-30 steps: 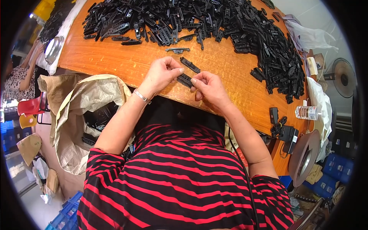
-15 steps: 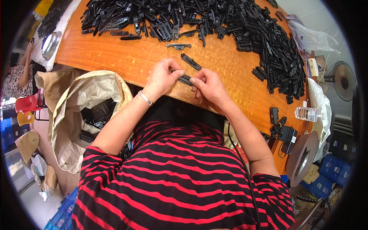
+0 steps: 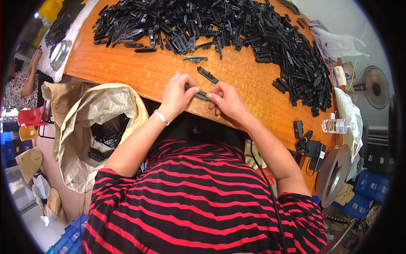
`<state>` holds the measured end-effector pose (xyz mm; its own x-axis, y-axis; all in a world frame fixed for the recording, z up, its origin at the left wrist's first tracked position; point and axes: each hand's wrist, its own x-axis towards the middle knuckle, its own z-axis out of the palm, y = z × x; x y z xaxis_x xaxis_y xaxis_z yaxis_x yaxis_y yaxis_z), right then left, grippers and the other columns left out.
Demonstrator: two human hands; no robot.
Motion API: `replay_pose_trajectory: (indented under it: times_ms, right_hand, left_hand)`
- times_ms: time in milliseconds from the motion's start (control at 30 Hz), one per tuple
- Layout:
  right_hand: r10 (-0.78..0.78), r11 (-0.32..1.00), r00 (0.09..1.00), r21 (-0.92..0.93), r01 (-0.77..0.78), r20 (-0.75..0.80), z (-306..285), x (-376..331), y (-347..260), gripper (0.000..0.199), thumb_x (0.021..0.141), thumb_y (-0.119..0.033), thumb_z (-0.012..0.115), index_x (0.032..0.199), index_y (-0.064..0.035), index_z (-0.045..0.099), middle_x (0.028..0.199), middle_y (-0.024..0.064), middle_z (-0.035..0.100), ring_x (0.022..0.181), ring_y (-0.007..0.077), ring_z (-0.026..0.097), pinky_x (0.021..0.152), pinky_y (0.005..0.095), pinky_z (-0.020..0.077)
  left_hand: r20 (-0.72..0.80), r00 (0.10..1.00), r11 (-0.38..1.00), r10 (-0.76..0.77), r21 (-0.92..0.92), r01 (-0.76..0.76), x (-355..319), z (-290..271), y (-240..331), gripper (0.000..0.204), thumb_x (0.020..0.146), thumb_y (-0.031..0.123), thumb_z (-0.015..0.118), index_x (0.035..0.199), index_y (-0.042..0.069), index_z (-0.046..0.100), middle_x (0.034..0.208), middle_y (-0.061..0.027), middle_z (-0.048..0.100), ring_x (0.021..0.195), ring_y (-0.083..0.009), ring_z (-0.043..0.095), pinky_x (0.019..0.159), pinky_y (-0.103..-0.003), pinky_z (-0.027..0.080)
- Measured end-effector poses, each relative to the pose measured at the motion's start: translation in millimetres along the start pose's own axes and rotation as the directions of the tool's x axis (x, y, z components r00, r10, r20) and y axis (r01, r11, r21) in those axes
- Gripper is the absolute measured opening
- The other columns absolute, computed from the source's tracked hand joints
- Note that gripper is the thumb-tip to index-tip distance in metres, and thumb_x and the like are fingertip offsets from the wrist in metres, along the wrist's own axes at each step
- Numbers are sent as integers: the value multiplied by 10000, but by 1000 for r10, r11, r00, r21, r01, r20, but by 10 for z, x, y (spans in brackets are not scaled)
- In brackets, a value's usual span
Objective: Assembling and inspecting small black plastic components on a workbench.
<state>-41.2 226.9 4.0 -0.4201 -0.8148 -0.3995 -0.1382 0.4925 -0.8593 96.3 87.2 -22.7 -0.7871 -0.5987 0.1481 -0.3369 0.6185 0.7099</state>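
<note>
Between my hands, just above the near edge of the wooden table (image 3: 127,70), is a slim black plastic part (image 3: 201,96). Thumb and fingers of my left hand (image 3: 179,94) pinch its left end. At its other end my right hand (image 3: 228,100) closes on it the same way, its fingers partly curled out of sight. One loose black plastic piece (image 3: 207,75) lies slantwise just beyond my fingertips. Farther off, a second thin piece (image 3: 194,59) lies crosswise. Behind them spreads a large heap of similar black parts (image 3: 186,25).
An open woven sack (image 3: 69,139) with black parts inside stands left of my lap. At right are a power adapter (image 3: 314,149) with cable, a clear plastic bottle (image 3: 336,126) and a fan (image 3: 376,88). Another person (image 3: 25,84) is at the far left.
My hands still pinch the black part and have shifted only slightly. The whole view has moved a little. The loose pieces stay where they lay on the table.
</note>
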Motion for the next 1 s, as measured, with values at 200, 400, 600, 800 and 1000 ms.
replay_pose_trajectory:
  times_ms: [200, 400, 600, 800, 1000]
  right_hand:
    - [-380, 924, 919, -95, 371, -109, 90, -238, 32, 89, 923, -52, 620, 924, 6, 552, 651, 36, 614, 537, 74, 570, 482, 221, 446]
    - [-423, 906, 901, -40, 421, -96, 134, -247, -11, 161, 933, -124, 634, 1023, -1, 582, 730, 42, 633, 598, 84, 580, 544, 243, 480]
    - [-397, 881, 876, -381, 280, -273, -558, -258, 274, 178, 868, -167, 679, 973, -29, 640, 795, 104, 671, 695, 206, 640, 660, 326, 507]
    - [-430, 653, 675, -723, -227, -600, -1572, -488, 593, 198, 847, -138, 686, 1017, -54, 632, 984, 111, 621, 844, 338, 640, 705, 419, 521]
    - [-412, 624, 725, -751, -217, -552, -1586, -186, 691, 332, 835, -127, 702, 1139, -50, 594, 1110, 124, 547, 868, 352, 631, 736, 428, 519]
  left_hand:
    - [411, 894, 642, -176, -641, 421, -235, -242, 132, 240, 905, 90, 657, 1118, -11, 617, 932, -21, 643, 778, -78, 578, 726, -225, 485]
    - [176, 964, 725, -198, -636, 265, -454, -457, 131, 116, 863, 63, 687, 958, 8, 649, 843, -5, 638, 777, -61, 564, 708, -227, 467]
    - [53, 941, 853, -333, -410, 325, -855, -1530, -265, 77, 887, 34, 618, 953, -6, 619, 930, -34, 609, 831, -106, 572, 758, -247, 471]
    - [-49, 957, 839, -287, 468, 276, -1510, -2104, -698, 130, 819, 28, 656, 937, -2, 611, 889, -134, 630, 841, -288, 614, 798, -356, 493]
    - [-216, 976, 959, -22, 272, 82, -961, -1490, -325, 74, 846, -6, 641, 915, -1, 614, 887, -138, 624, 817, -270, 622, 711, -344, 503]
